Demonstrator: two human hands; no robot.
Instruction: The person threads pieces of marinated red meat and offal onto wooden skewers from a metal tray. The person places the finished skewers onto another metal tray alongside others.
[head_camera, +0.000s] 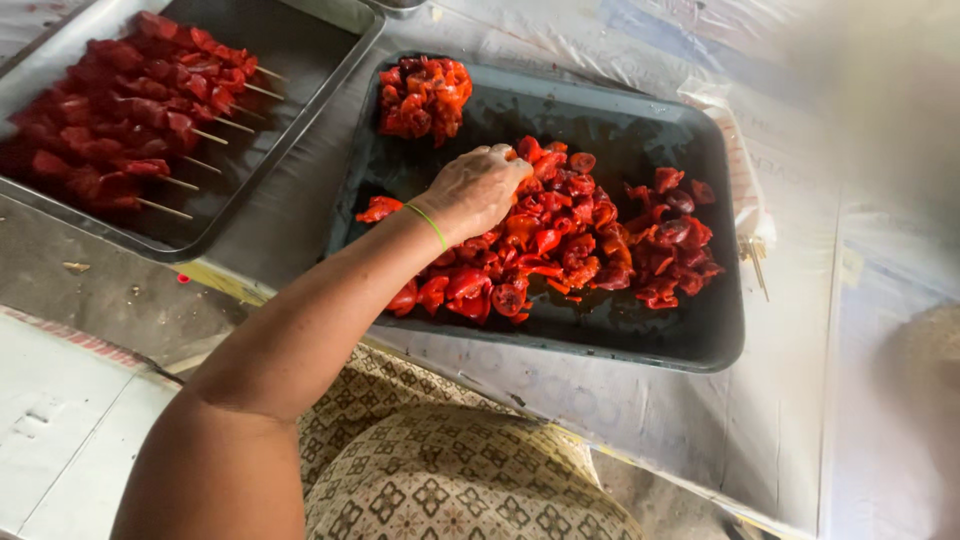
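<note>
My left hand (475, 190) reaches from the lower left into a dark rectangular tray (722, 340). Its fingers are curled down into a heap of red marinated meat pieces (600, 240) and close on some of them. A thin green band circles the wrist. A smaller mound of the same red meat (425, 95) lies apart in the tray's far left corner. My right hand is out of sight.
A metal tray (300, 60) at the far left holds several finished red meat skewers (130, 110), sticks pointing right. A few bare wooden sticks (755, 258) lie right of the dark tray. Printed plastic sheeting (800, 420) covers the table. My patterned clothing (450, 470) fills the bottom.
</note>
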